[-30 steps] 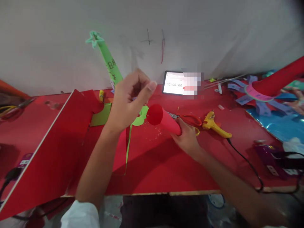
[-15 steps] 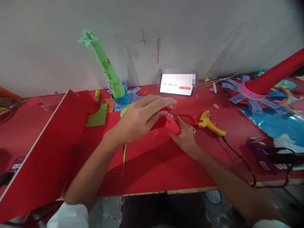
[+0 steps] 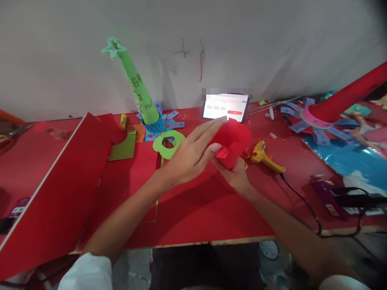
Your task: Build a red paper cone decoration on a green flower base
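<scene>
A red paper piece with a rounded outer edge stands raised above the table, its lower part folded inward. My right hand is closed round its bottom end. Against its left side lies my left hand, fingers stretched out long and thumb apart from them, touching the paper. A green flower-shaped paper ring with a hole in its middle lies just left of my left hand. Partly hidden behind the red paper are red-handled scissors.
A yellow glue gun with a black cord lies to the right. Behind are a phone showing a timer, a green paper tower and a glue stick. A large red board leans up at left; a red cone stands at right.
The red paper has come up and opened out, its rounded upper part now showing. My left hand has shifted from over it to its left side, uncovering the green ring.
</scene>
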`<state>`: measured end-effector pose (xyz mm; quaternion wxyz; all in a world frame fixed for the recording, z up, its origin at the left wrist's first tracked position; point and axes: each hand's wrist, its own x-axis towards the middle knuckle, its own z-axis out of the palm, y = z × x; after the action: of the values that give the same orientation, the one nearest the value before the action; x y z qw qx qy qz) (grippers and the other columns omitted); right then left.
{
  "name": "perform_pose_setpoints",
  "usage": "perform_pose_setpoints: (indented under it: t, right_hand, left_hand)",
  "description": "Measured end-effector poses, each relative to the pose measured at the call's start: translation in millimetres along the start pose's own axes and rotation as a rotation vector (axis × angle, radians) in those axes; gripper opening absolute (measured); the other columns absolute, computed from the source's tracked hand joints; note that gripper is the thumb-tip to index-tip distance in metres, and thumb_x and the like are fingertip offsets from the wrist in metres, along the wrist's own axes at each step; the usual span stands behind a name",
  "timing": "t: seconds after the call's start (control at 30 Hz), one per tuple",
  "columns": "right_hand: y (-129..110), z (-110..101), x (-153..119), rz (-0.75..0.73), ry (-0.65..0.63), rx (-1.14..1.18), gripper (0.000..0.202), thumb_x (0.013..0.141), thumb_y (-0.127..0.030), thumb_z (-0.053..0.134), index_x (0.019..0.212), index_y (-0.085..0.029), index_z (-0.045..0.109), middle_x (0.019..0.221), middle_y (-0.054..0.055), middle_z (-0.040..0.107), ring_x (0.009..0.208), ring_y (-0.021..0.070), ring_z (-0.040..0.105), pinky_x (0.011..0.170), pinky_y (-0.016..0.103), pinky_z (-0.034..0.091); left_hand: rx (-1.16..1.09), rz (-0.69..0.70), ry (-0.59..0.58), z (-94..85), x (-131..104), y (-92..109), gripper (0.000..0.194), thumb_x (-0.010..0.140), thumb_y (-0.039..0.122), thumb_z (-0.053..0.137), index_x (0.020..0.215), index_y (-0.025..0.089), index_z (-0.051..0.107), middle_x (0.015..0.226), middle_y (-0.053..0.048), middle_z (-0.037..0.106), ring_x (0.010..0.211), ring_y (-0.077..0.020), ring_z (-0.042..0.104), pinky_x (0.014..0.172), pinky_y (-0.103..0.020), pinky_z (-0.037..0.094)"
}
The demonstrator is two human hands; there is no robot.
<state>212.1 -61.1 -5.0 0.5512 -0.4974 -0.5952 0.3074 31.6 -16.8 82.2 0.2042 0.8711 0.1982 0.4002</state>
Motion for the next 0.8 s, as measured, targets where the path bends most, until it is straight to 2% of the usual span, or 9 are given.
perform_pose_setpoints:
  t: [0.1, 0.2, 0.27, 0.37, 0.47, 0.53, 0.6, 0.67, 0.8]
  right_hand:
    - [5, 2, -1, 0.043, 0.029, -0.002, 0.033, 0.084, -0.055, 0.073, 0.084, -0.024, 0.063, 0.074, 0.001, 0.067, 0.067, 0.0192, 0.060, 0.062, 0.035, 0.057]
    - [11, 3, -1, 0.075, 0.034, 0.003, 0.034, 0.083, -0.057, 0.074, 0.082, -0.025, 0.061, 0.074, 0.001, 0.068, 0.067, 0.0193, 0.061, 0.063, 0.036, 0.059]
    - [14, 3, -1, 0.067, 0.029, 0.007, 0.033, 0.086, -0.056, 0.073, 0.087, -0.025, 0.063, 0.079, 0.002, 0.071, 0.069, 0.0199, 0.064, 0.064, 0.035, 0.061]
    - [14, 2, 1, 0.015, 0.023, -0.011, 0.029, 0.088, -0.053, 0.072, 0.094, -0.025, 0.066, 0.084, 0.005, 0.075, 0.073, 0.0216, 0.069, 0.065, 0.035, 0.062]
    - [13, 2, 4, -0.029, 0.032, -0.009, 0.030, 0.089, -0.053, 0.072, 0.094, -0.024, 0.068, 0.084, 0.005, 0.076, 0.072, 0.0227, 0.072, 0.065, 0.037, 0.063]
    - [13, 1, 6, -0.048, 0.056, -0.010, 0.032, 0.088, -0.055, 0.071, 0.093, -0.023, 0.068, 0.085, 0.005, 0.077, 0.073, 0.0229, 0.072, 0.067, 0.038, 0.063]
    - [15, 0, 7, -0.053, 0.072, -0.032, 0.033, 0.088, -0.054, 0.071, 0.093, -0.022, 0.068, 0.085, 0.005, 0.076, 0.075, 0.0225, 0.072, 0.069, 0.039, 0.063]
    - [18, -2, 7, -0.049, 0.060, -0.067, 0.031, 0.089, -0.052, 0.071, 0.096, -0.022, 0.068, 0.087, 0.005, 0.076, 0.077, 0.0220, 0.071, 0.072, 0.039, 0.062]
    - [24, -6, 4, -0.093, 0.020, -0.139, 0.025, 0.090, -0.045, 0.071, 0.101, -0.022, 0.068, 0.090, 0.003, 0.075, 0.077, 0.0217, 0.070, 0.073, 0.039, 0.061]
  left_hand:
    - [-0.125, -0.038, 0.012, 12.5, -3, 1, 0.061, 0.111, 0.052, 0.030, 0.166, 0.027, 0.029, 0.171, -0.012, 0.037, 0.158, -0.0259, 0.037, 0.130, -0.044, 0.034]
    - [-0.231, -0.108, 0.026, 22.2, -5, 4, 0.066, 0.110, 0.057, 0.031, 0.168, 0.028, 0.024, 0.172, -0.010, 0.037, 0.159, -0.0259, 0.036, 0.130, -0.043, 0.033]
    - [-0.269, -0.173, 0.038, 26.1, -7, 6, 0.067, 0.109, 0.058, 0.033, 0.168, 0.028, 0.023, 0.167, -0.011, 0.043, 0.151, -0.0259, 0.048, 0.124, -0.042, 0.040]
    - [-0.307, -0.276, 0.031, 29.6, -9, 8, 0.065, 0.109, 0.056, 0.035, 0.167, 0.028, 0.024, 0.143, -0.013, 0.066, 0.119, -0.0231, 0.069, 0.106, -0.039, 0.055]
    - [-0.348, -0.317, -0.036, 30.1, -8, 4, 0.058, 0.110, 0.052, 0.037, 0.162, 0.026, 0.036, 0.122, -0.009, 0.074, 0.105, -0.0215, 0.072, 0.095, -0.037, 0.058]
    - [-0.352, -0.285, -0.033, 27.1, -6, -2, 0.052, 0.109, 0.047, 0.042, 0.156, 0.025, 0.046, 0.130, -0.011, 0.072, 0.113, -0.0222, 0.070, 0.098, -0.038, 0.058]
    - [-0.308, -0.222, 0.052, 19.6, -3, -8, 0.046, 0.107, 0.039, 0.047, 0.150, 0.025, 0.052, 0.141, -0.012, 0.067, 0.124, -0.0236, 0.067, 0.104, -0.040, 0.056]
    - [-0.217, -0.167, 0.175, 7.8, 0, -10, 0.039, 0.106, 0.032, 0.047, 0.142, 0.025, 0.060, 0.142, -0.012, 0.066, 0.130, -0.0245, 0.064, 0.108, -0.043, 0.054]
    - [-0.061, -0.209, 0.432, -21.8, 6, 1, 0.030, 0.109, 0.035, 0.041, 0.122, 0.027, 0.067, 0.123, -0.009, 0.073, 0.116, -0.0226, 0.070, 0.102, -0.045, 0.058]
